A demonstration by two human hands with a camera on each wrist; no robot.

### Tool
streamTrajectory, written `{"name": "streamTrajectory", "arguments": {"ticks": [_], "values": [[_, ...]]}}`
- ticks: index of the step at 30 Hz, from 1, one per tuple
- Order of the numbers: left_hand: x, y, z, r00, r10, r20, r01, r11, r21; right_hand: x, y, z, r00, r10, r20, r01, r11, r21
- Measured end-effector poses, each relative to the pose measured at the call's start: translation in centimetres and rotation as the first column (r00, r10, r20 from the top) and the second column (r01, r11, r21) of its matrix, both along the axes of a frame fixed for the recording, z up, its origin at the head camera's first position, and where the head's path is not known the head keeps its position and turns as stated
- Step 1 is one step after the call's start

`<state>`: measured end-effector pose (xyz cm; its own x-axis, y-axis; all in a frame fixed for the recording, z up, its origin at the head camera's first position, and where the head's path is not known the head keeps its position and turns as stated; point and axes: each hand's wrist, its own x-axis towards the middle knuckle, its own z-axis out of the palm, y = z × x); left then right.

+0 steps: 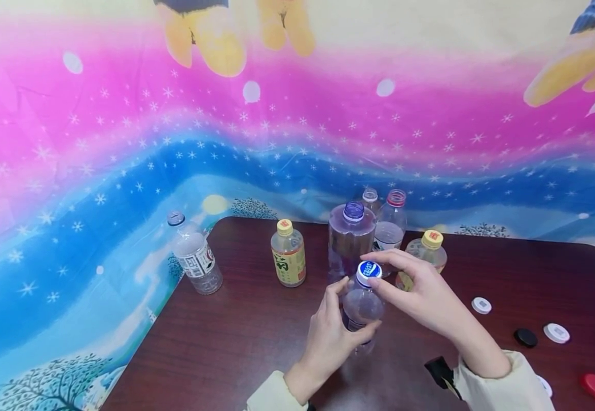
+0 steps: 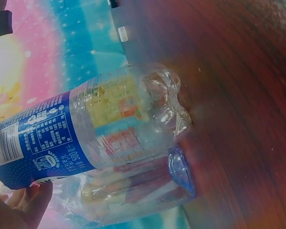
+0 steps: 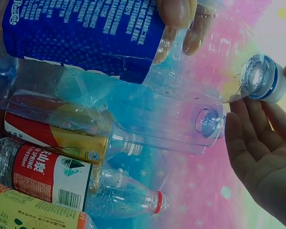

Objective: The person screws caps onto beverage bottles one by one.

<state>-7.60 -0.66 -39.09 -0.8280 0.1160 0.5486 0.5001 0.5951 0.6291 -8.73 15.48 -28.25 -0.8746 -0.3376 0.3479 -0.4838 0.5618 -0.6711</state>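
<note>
1. L hand (image 1: 328,331) is curled round the blue-labelled bottle (image 1: 364,303); R hand (image 1: 423,288) has thumb + fingers pinching its white-and-blue cap (image 1: 369,273).
2. Bottle's roughly upright over the dark table (image 1: 215,342), just in front of the big purple-necked bottle (image 1: 348,242); I can't tell if its base touches down.
3. Looks like thin plastic: too hard a squeeze w/ L prob. buckles it.
4. Too loose, & the body could spin w/ any cap twist.
5. Cap tilted on the neck = poss. crossed threads; can't judge seating from here.
6. Wide R swing might tip the yellow-capped bottle (image 1: 425,251) behind.
</note>
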Motion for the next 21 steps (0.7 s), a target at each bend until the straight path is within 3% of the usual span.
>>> {"name": "streamTrajectory", "arguments": {"ticks": [6, 14, 17, 21], "values": [[0.0, 0.04, -0.03, 1.0, 0.008, -0.007, -0.008, 1.0, 0.007, -0.28, -0.51, -0.09, 0.995, -0.058, 0.08, 0.063, 0.997, -0.051], [-0.06, 0.12, -0.15, 0.999, 0.013, -0.031, -0.013, 1.0, -0.001, -0.35, -0.45, -0.57, 0.999, 0.029, -0.04, -0.029, 0.999, -0.014], [-0.06, 0.14, -0.12, 0.999, 0.015, -0.038, -0.015, 1.0, -0.003, -0.34, -0.21, -0.52, 0.997, 0.06, -0.056, -0.06, 0.998, -0.001], [-0.05, 0.12, -0.08, 0.999, 0.012, -0.031, -0.012, 1.0, -0.004, -0.27, -0.13, -0.36, 0.998, 0.04, -0.043, -0.041, 0.999, -0.004]]}}
